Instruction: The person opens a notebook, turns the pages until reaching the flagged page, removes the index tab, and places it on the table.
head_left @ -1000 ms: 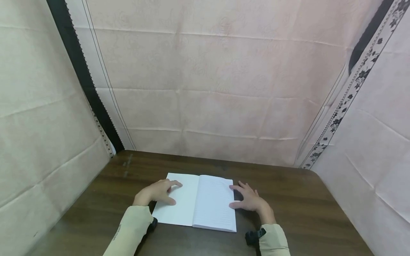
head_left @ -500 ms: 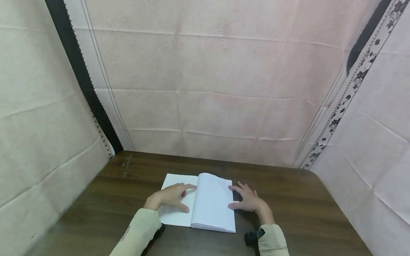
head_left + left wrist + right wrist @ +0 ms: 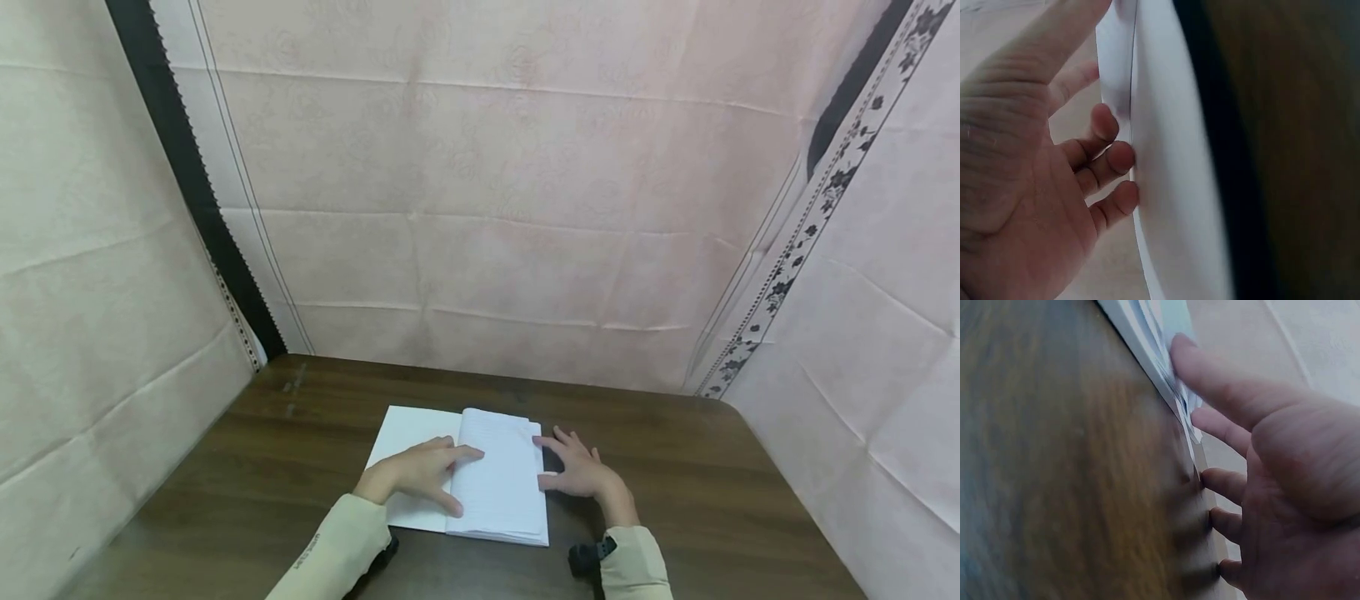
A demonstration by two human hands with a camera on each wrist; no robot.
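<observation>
An open notebook [image 3: 504, 475] with faintly lined white pages lies on the table in the head view, its blank left page [image 3: 412, 425] partly covered by my left hand [image 3: 420, 472]. That hand reaches across the fold, thumb and index finger spread onto the right page near the spine. The left wrist view has its other fingertips [image 3: 1124, 156] touching the paper. At the right page's outer edge, the thumb and index finger of my right hand [image 3: 581, 469] rest on the margin. In the right wrist view the remaining fingertips [image 3: 1225, 520] touch the wooden table beside the page edges.
The brown wooden table [image 3: 720, 500] stretches around the notebook. Pale cloth hangs behind it [image 3: 465, 208] and at both sides, with a floral border at the right. A dark wrist strap device [image 3: 588, 557] sits at the right cuff.
My left hand has slid rightward from the left page over the fold onto the right page. The right page bulged near the spine, then flattened. My right hand has stayed at the edge.
</observation>
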